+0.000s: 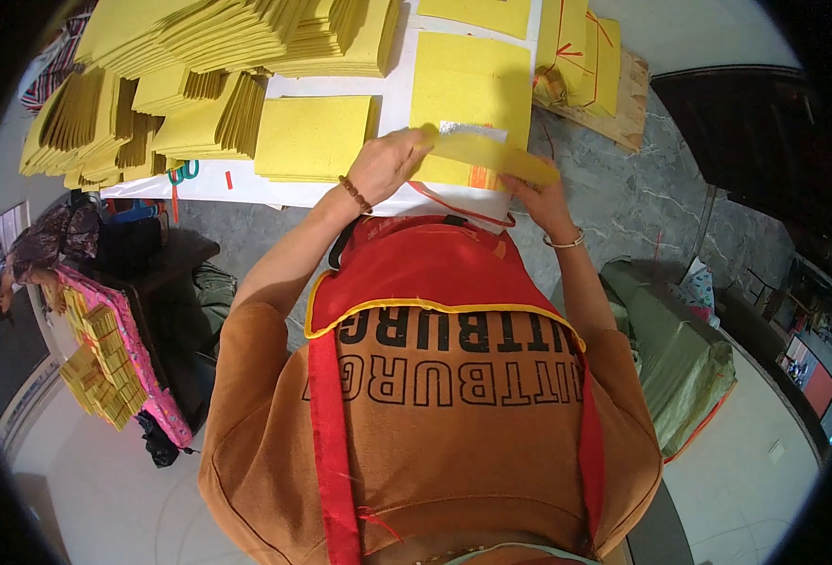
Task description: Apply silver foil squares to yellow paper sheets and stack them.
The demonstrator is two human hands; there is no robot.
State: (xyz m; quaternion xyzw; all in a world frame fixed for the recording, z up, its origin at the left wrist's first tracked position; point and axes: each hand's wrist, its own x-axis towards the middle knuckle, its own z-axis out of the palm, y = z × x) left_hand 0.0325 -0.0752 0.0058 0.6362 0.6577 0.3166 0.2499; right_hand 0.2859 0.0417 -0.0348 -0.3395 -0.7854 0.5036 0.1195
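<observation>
Between my two hands a yellow paper sheet point(493, 156) is held at an angle, slightly smeared by motion. My left hand point(392, 165) pinches its left end, fingers closed. At its right end my right hand point(540, 202) grips with the thumb and fingers. Beneath lies a larger yellow sheet point(472, 80) with a silver patch point(472, 131) and an orange-red printed patch, partly covered by the held paper. Just left of my left hand sits a neat stack of yellow paper point(312, 137).
Many folded yellow paper stacks point(209, 118) fill the left of the white table point(284, 193). Green-handled scissors point(183, 172) lie near its front edge. Red-tied yellow bundles point(597, 66) rest on a wooden board at right. Another person point(48, 245) is at far left beside more yellow bundles.
</observation>
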